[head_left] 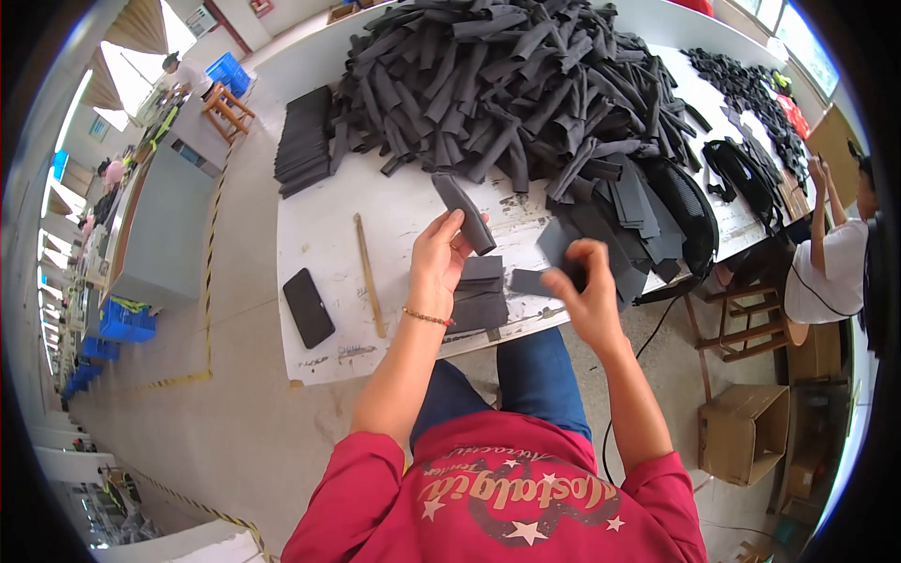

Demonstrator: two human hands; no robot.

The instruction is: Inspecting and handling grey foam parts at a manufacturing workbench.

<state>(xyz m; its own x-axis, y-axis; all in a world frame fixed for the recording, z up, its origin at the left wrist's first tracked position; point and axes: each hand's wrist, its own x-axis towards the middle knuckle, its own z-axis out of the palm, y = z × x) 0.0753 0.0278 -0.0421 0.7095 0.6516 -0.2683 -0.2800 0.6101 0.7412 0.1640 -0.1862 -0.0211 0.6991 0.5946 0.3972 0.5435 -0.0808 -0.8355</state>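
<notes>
A white table [328, 235] stands in a workshop, its far half buried under a large heap of dark fabric strips [507, 84]. At the near edge, the left hand [436, 258] holds 1 dark strip [464, 212] upright, fingers closed around its lower end. The right hand [587, 291] pinches a flat dark piece [532, 281] just right of a small stack of folded pieces [480, 296]. A wooden stick [369, 274] and a black phone [308, 307] lie to the left.

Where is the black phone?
In the head view, the black phone lies flat on the white table, on the person's left, just left of the wooden stick and the left hand.
</notes>
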